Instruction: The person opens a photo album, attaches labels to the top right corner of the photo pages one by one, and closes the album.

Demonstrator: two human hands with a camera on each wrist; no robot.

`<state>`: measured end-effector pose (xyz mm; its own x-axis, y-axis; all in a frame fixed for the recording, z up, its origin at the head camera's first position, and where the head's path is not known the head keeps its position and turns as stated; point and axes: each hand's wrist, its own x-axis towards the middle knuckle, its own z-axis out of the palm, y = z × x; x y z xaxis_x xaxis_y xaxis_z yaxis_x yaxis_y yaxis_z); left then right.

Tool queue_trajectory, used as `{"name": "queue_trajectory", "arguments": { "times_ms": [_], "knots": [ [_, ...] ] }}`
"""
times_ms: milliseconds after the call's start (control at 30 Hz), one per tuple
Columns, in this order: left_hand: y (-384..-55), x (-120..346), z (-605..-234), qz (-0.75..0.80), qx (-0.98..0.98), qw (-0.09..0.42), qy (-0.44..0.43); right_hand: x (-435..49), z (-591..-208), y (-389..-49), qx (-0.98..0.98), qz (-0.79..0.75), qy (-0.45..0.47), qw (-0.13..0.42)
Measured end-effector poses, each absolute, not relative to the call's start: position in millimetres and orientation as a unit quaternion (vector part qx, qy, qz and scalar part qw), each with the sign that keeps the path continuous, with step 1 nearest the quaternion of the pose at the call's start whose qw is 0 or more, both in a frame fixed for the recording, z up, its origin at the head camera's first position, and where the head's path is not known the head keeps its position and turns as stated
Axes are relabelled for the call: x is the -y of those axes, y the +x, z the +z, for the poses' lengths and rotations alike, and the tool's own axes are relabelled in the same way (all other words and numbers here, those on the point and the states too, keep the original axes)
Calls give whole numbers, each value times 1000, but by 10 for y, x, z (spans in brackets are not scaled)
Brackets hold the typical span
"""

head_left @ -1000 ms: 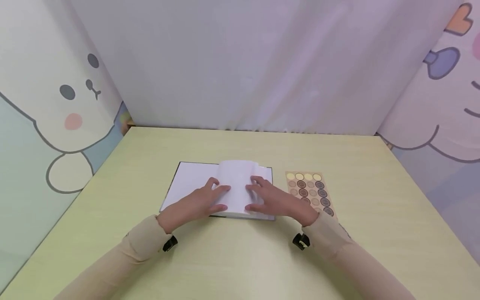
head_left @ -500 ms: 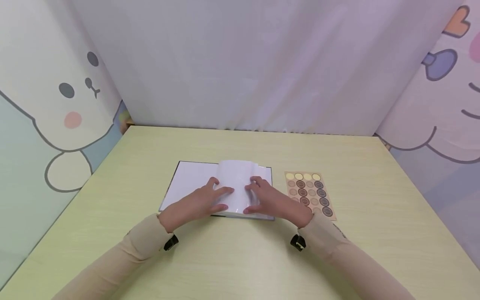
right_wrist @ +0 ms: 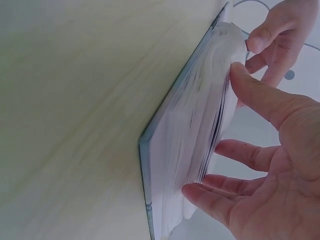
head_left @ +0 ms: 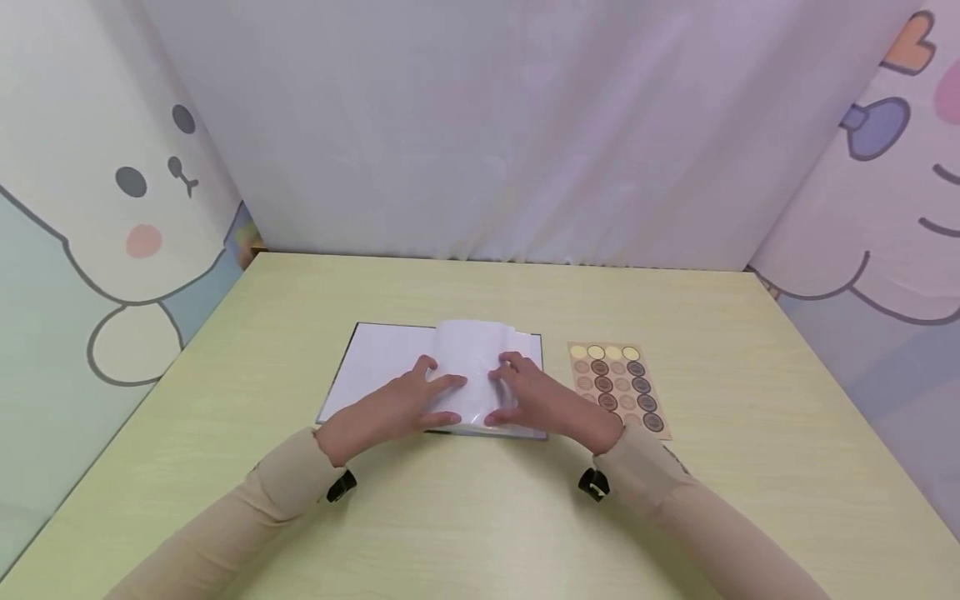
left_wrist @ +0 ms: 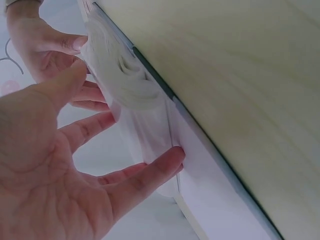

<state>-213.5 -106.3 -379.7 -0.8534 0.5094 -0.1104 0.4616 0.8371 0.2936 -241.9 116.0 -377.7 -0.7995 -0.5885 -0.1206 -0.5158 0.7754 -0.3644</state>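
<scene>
An open book (head_left: pixel 375 350) with a dark-edged hard cover lies flat, its thick stack of glossy white pages (head_left: pixel 474 346) bulging up in the middle. From the left, my left hand (head_left: pixel 390 412) rests on the pages with spread fingers; its thumb lies near the book's front edge. My right hand (head_left: pixel 551 400) touches the right side of the stack, fingers spread and slightly bent. In the right wrist view, its fingertips (right_wrist: pixel 192 190) lie against the layered page edges (right_wrist: pixel 200 145). In the left wrist view, a left fingertip (left_wrist: pixel 175 154) meets the base of the stack.
Right of the book lies a tan sheet of round stickers (head_left: pixel 624 385) in yellow, brown and dark tones, partly hidden by my right forearm. A pale wooden table (head_left: pixel 480 517) carries everything. A plain curtain (head_left: pixel 480 133) hangs behind it, and cartoon-printed cloths stand at both sides.
My left index finger and thumb have shifted slightly right over the pages. My right hand has edged a little left. The book and sticker sheet stay in place.
</scene>
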Motion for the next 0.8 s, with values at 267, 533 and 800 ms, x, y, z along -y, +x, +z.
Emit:
{"name": "queue_trajectory", "arguments": {
  "times_ms": [267,533,800],
  "knots": [
    [-2117,1059,-3784,147,-952,92,253,-1149,-3766,-2417,-937,-161,-291,110],
    [-2126,1053,-3846,154,-952,77,252,-1147,-3738,-2415,-934,-171,-299,98],
    [-2112,1048,-3847,138,-950,48,275,-1159,-3736,-2436,-928,-190,-299,113]
  ]
}}
